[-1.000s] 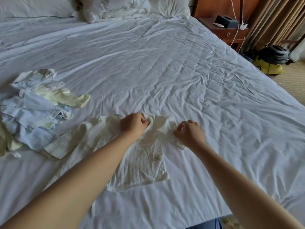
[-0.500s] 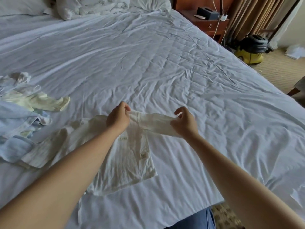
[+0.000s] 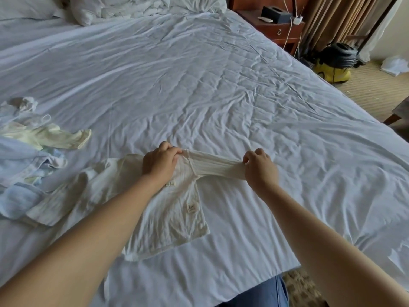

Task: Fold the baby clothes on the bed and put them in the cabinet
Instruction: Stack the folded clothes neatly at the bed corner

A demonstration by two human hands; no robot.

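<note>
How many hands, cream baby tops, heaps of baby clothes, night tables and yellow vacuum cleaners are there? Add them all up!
1 cream baby top
2 hands: left hand and right hand, both gripping that top
1 heap of baby clothes
1 night table
1 yellow vacuum cleaner
Total: 6

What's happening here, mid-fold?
A person is working on a cream baby top on the bed. The left hand grips it near the collar, and the right hand pinches the end of one sleeve, pulled straight between them. The top's body lies flat on the sheet. A pile of unfolded clothes lies to the left.
</note>
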